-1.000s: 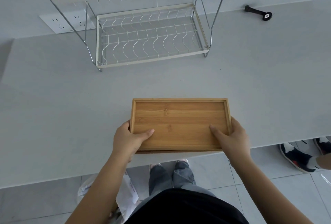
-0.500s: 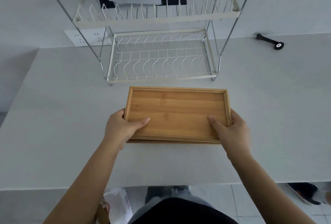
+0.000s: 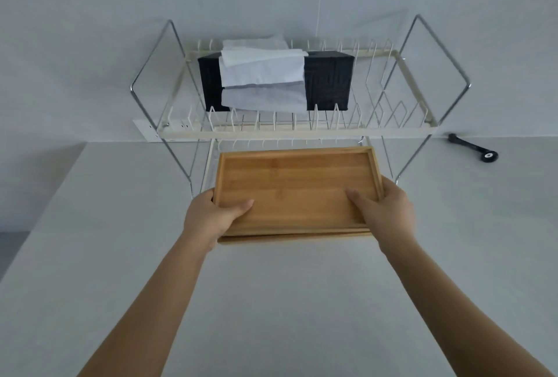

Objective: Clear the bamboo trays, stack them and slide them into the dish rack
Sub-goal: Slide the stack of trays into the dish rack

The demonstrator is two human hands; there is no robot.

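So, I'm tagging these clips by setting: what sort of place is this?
Probably a kitchen or a mock-up of one: a two-tier wire dish rack stands on a plain grey counter against a bare wall, with a socket strip behind it. No sink or stove is in view.

Two bare forearms, lower frame; left hand [image 3: 211, 219], right hand [image 3: 383, 213]. No sleeves, rings, watch or other wear visible.

Grey counter [image 3: 302, 301] — wire dish rack [image 3: 299, 132] at back, black tool [image 3: 472, 147] right.
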